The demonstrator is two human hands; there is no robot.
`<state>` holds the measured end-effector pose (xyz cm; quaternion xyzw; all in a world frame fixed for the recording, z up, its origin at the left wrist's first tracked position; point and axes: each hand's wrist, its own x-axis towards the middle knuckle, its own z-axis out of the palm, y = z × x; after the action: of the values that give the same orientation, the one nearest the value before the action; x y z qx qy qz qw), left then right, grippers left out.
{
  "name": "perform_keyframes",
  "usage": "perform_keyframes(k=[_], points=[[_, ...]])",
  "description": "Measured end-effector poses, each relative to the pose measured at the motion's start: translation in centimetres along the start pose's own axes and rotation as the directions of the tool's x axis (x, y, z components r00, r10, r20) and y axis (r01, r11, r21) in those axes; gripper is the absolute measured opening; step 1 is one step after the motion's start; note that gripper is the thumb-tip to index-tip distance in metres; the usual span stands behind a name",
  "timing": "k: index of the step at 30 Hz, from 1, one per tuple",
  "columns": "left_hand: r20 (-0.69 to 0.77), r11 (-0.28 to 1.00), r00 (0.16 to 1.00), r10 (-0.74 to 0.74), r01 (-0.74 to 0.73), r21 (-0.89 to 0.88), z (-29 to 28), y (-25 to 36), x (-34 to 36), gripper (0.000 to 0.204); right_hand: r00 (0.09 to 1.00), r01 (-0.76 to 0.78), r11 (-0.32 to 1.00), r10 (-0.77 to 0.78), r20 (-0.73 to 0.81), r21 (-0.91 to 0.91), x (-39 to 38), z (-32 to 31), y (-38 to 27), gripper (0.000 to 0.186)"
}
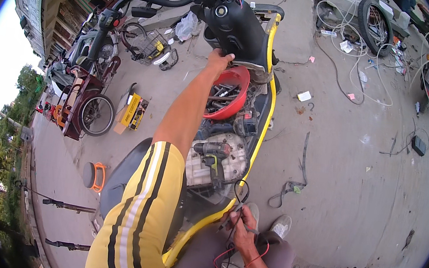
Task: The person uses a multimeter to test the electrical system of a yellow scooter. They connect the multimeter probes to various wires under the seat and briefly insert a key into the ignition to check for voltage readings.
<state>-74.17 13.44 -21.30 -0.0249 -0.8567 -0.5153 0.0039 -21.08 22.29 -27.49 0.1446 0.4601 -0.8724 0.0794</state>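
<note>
My left arm, in a yellow sleeve with black and white stripes, stretches forward to an electric scooter's black front panel (236, 29). There my left hand (220, 59) grips the panel's lower edge, thumb on the outside and the other fingers mostly hidden. Just below it, a red bowl (239, 97) full of metal tools rests on the scooter's footboard. Low in the view, my right hand (243, 231) is closed around black and red test leads (240, 211), whose wires loop up and hang down by my legs. Beside the bowl lies a cordless impact wrench (214, 160), on a pale cover.
Yellow trim (261, 139) edges the scooter's right side. A yellow box (135, 111) and an orange-framed stool (94, 176) stand on the ground to the left, near a parked cargo tricycle (87, 111). Hoses and a loose tyre (373, 27) lie at the far right.
</note>
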Motion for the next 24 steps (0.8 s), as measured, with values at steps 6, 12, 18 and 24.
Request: perform_keyframes(k=[6,12,18,24], points=[[0.394,0.917,0.910,-0.129,0.260,-0.301,-2.8,2.9,-3.5,0.031,1.000,-0.019,0.999,0.018,0.016,0.027,0.1,0.4,-0.2,0.020],[0.650,0.875,0.756,-0.075,0.362,-0.320,-6.8,6.2,-6.8,0.047,0.998,-0.019,0.999,0.017,0.052,0.035,0.4,0.6,0.7,0.020],[0.679,0.857,0.731,0.074,0.301,-0.418,-8.2,6.9,-10.4,0.056,0.998,-0.019,0.998,0.016,0.054,0.067,0.8,0.4,1.6,0.020],[0.620,0.882,0.784,-0.022,0.308,-0.358,-9.1,6.3,-10.3,0.037,0.999,-0.017,0.999,0.015,0.044,0.048,0.6,0.6,1.5,0.021]])
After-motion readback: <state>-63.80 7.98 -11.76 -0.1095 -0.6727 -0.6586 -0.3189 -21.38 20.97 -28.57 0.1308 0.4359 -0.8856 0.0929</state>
